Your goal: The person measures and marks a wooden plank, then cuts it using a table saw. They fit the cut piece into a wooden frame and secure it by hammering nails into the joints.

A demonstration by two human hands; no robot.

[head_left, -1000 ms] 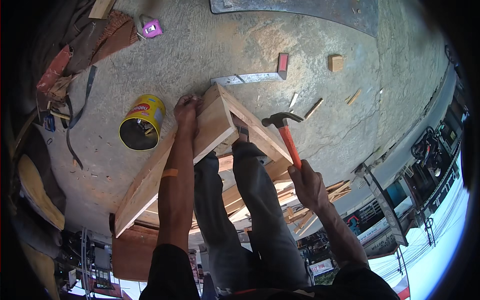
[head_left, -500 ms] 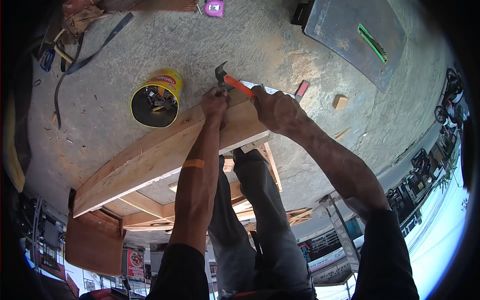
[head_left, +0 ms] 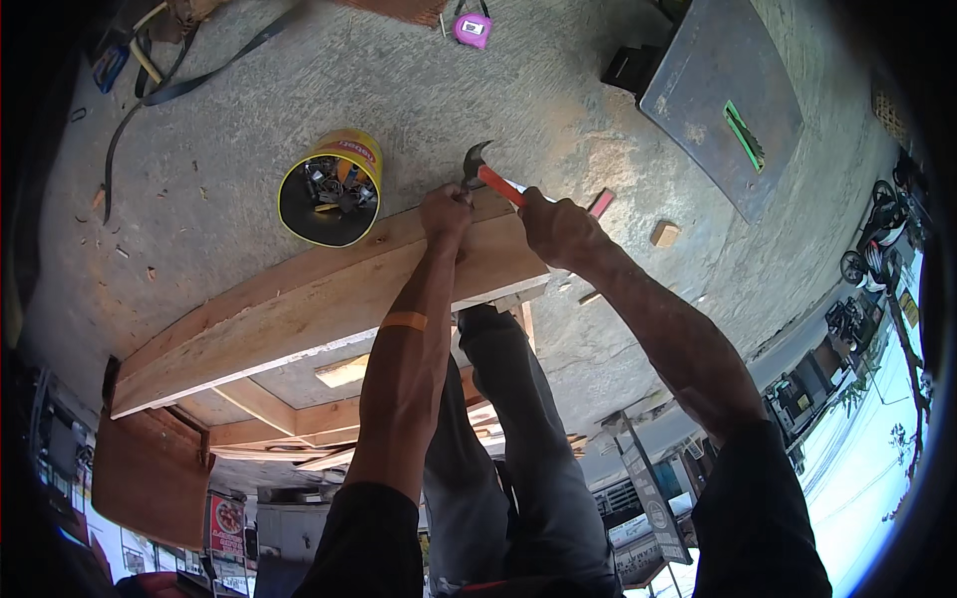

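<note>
My right hand (head_left: 563, 232) is wrapped round the orange handle of a claw hammer (head_left: 501, 186). The hammer's dark head sits just above my left hand, its claw pointing away from me. Closed in a fist, my left hand (head_left: 446, 214) rests at the far edge of a wooden plank (head_left: 488, 249), gripping something small and upright whose kind I cannot make out. The plank is part of a long wooden frame that runs off to the left and lies across in front of my legs.
Left of my left hand, a yellow bucket (head_left: 329, 189) holds loose metal bits. Beyond lie a purple tape measure (head_left: 473, 30) and a dark strap (head_left: 214, 68). A red-topped block (head_left: 600, 203), a wood block (head_left: 665, 234) and a dark board (head_left: 723, 110) with a green-edged tool (head_left: 743, 137) are at right.
The hammer head has come down closer to my left fist. My whole view has shifted a little, so the bucket and frame sit differently in it. Both hands keep their grip.
</note>
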